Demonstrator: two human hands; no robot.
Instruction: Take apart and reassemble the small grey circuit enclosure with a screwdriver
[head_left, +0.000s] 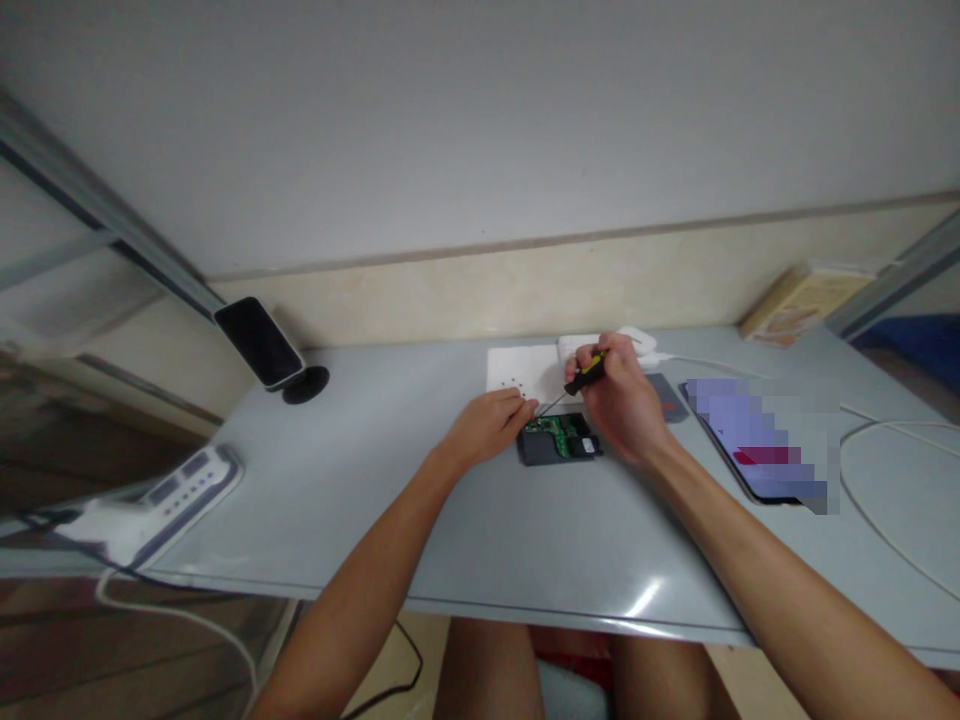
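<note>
A small dark device (559,441) lies open on the grey table, its green circuit board showing. My right hand (619,400) grips a screwdriver (586,374) with a black and yellow handle, its thin shaft slanting down-left to the board's left corner. My left hand (491,424) rests at the device's left edge, fingertips pinched by the screwdriver tip. A white sheet (520,371) with several tiny dark specks lies just behind the hands.
A phone (754,437) lies right of the device, with a white cable (885,500) looping past it. A white charger (637,342) sits behind my right hand. A phone on a stand (262,345) is far left, a power strip (161,497) at the left edge, a box (802,303) far right.
</note>
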